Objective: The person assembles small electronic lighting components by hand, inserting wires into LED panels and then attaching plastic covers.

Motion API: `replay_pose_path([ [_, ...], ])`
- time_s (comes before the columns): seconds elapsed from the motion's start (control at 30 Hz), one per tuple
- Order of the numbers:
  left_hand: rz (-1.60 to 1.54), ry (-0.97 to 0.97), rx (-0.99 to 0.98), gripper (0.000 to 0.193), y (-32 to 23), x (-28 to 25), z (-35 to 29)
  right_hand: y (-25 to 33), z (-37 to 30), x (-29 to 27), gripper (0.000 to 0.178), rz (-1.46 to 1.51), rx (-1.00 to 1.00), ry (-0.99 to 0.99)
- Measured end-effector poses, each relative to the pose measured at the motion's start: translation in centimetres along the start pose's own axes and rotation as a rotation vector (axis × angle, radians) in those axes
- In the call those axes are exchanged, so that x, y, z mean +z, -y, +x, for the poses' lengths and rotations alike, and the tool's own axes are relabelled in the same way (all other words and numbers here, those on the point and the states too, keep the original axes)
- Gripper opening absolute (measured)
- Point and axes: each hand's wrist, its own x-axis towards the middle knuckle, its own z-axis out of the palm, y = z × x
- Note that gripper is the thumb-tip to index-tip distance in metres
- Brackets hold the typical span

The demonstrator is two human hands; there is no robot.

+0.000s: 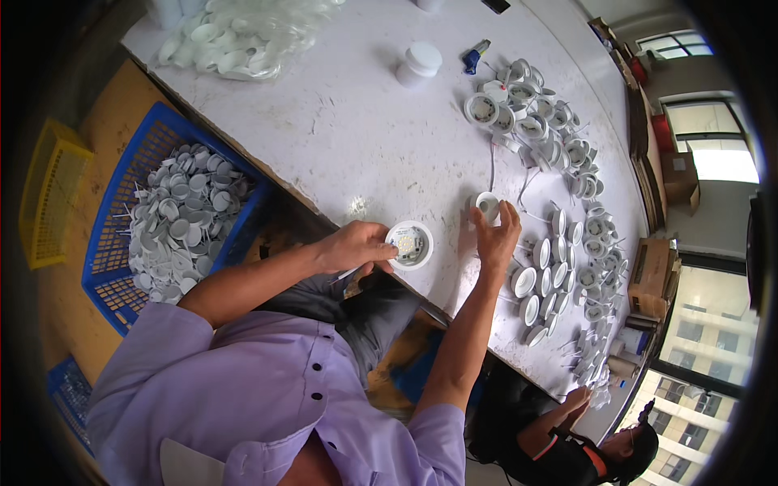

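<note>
My left hand [362,247] grips a white round lamp housing [429,245] at its left rim, over the near table edge. The housing's open face points up and shows a circuit board with small yellowish LEDs [405,241]. A thin white lead hangs below that hand. To the right, my right hand [498,233] has its fingers closed on the rim of a small white round cup [486,199], held at the table surface. Its fingers hide part of the cup. Just beyond lie several open lamp housings [531,127] with leads.
A blue basket [97,235] of white round parts stands at left, beside a yellow crate [53,194]. On the white table [340,138] are a clear bag of white cups [243,36], a white jar [419,65], a blue tool [474,58] and rows of lamps [545,279]. A co-worker [567,441] sits at lower right.
</note>
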Motion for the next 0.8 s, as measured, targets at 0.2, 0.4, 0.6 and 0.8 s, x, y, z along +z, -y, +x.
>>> replay_pose_path([
  [0.2, 0.010, -0.003, 0.032, 0.035, 0.3, -0.2, -0.4, 1.1, -0.3, -0.5, 0.059, 0.050, -0.016, -0.082],
  [0.4, -0.036, -0.032, 0.054, 0.037, -0.2, 0.3, -0.2, 5.3, -2.5, -3.7, 0.054, 0.157, 0.055, -0.091],
  [0.6, -0.033, -0.063, 0.043, 0.039, -0.5, 1.1, -0.2, 11.3, -6.0, -6.2, 0.062, 0.436, -0.094, 0.166],
  [0.8, -0.008, -0.028, 0.070, 0.038, -0.1, 1.7, -0.3, 12.3, -7.4, -5.7, 0.070, 0.425, -0.099, 0.286],
])
